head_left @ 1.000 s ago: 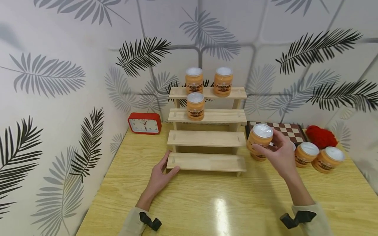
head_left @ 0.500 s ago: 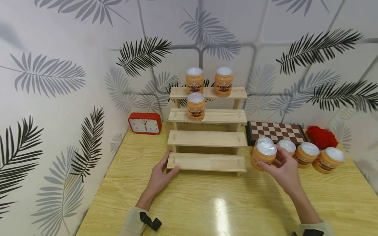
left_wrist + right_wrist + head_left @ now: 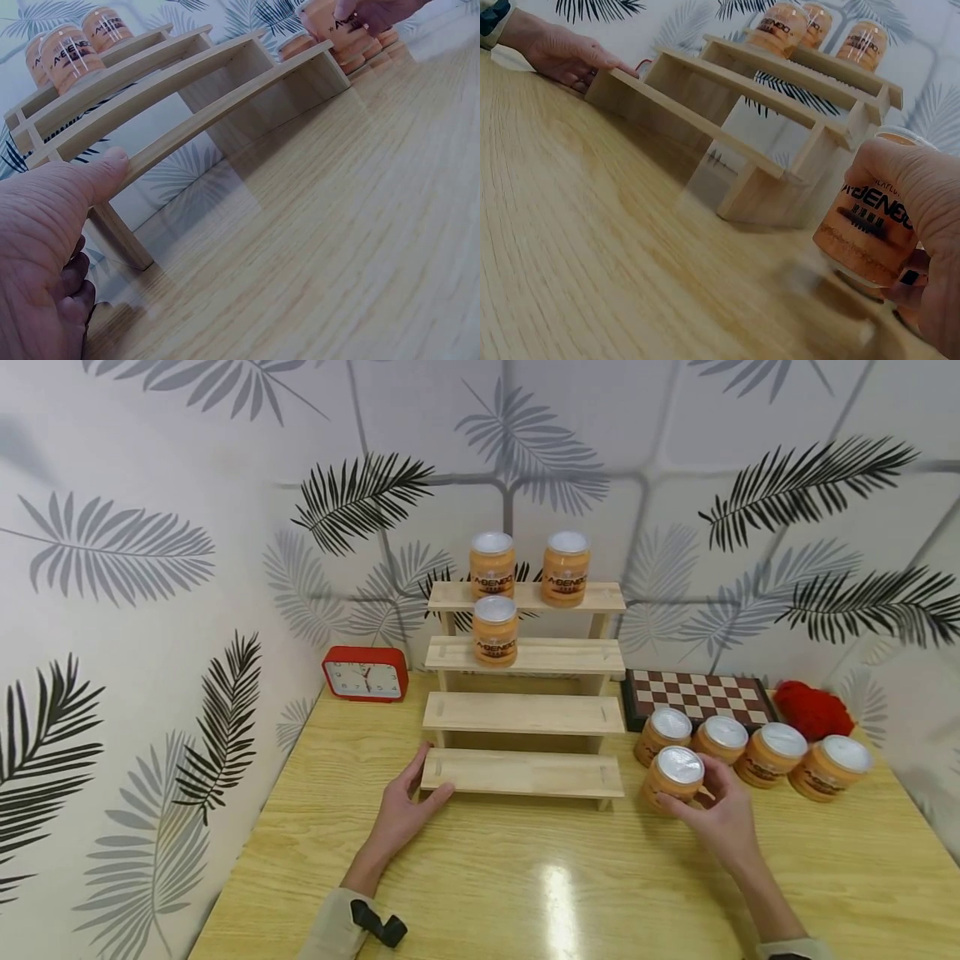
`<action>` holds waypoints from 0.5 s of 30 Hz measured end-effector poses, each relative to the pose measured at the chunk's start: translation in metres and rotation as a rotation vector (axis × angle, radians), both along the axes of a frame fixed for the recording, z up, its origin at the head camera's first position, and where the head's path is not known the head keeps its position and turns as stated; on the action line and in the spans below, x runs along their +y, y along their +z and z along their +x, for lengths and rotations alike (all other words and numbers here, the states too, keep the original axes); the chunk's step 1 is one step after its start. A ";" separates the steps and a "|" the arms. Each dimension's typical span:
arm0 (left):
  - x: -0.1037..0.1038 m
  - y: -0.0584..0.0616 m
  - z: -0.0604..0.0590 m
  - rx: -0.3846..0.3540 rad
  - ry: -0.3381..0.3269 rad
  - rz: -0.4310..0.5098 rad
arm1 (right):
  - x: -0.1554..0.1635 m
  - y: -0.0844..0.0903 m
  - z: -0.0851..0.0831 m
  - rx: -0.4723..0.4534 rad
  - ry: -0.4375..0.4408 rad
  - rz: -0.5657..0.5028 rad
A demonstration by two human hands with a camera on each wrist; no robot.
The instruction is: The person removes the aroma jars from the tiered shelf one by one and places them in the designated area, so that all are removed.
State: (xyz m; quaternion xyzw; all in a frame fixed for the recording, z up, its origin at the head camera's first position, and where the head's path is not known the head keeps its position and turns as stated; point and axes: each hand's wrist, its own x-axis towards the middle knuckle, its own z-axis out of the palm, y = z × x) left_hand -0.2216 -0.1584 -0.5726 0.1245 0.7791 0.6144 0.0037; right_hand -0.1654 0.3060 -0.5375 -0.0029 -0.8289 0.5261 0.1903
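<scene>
In the head view my right hand grips an orange jar with a silvery lid, thumb on its near side. The right wrist view shows this jar close over the table, right of the stepped wooden shelf. My left hand holds the left end of the shelf's lowest step. Its thumb lies at the front edge in the left wrist view, fingers curled at the side. Two jars stand on the top step, and a third jar stands on the step below.
Several more orange jars stand in a row at the right. Behind them lie a chessboard and a red fluffy bundle. A red clock stands left of the shelf, by the patterned wall.
My right hand has lowered the jar toward the table and slightly right, in front of the row of jars. My left hand has stayed at the shelf's end.
</scene>
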 end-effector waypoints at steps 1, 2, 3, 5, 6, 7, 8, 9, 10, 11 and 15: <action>0.000 0.000 0.000 0.000 -0.002 -0.001 | 0.000 -0.003 -0.001 0.001 -0.006 -0.011; 0.000 0.000 0.000 -0.001 -0.002 -0.002 | 0.001 -0.007 -0.002 0.005 -0.011 -0.025; -0.001 0.000 0.000 -0.001 -0.001 -0.005 | 0.000 -0.010 -0.003 0.005 -0.018 -0.042; -0.001 0.001 0.000 -0.002 -0.001 -0.008 | -0.001 -0.014 -0.005 0.003 -0.036 -0.065; -0.001 0.001 0.000 -0.001 -0.002 -0.010 | -0.001 -0.015 -0.006 0.002 -0.043 -0.070; -0.001 0.001 0.000 0.000 -0.002 -0.010 | -0.001 -0.017 -0.007 0.001 -0.049 -0.071; -0.001 0.001 0.000 0.002 -0.002 -0.008 | -0.001 -0.018 -0.008 0.002 -0.053 -0.072; -0.001 0.002 0.000 0.006 -0.002 -0.007 | -0.002 -0.019 -0.009 0.002 -0.056 -0.072; -0.001 0.002 0.000 0.011 -0.003 -0.004 | -0.002 -0.020 -0.009 0.002 -0.058 -0.068; -0.001 0.002 0.000 0.012 -0.002 -0.005 | -0.002 -0.021 -0.010 0.003 -0.058 -0.069; -0.001 0.002 0.001 0.007 0.000 -0.010 | -0.001 -0.024 -0.009 0.002 -0.055 -0.068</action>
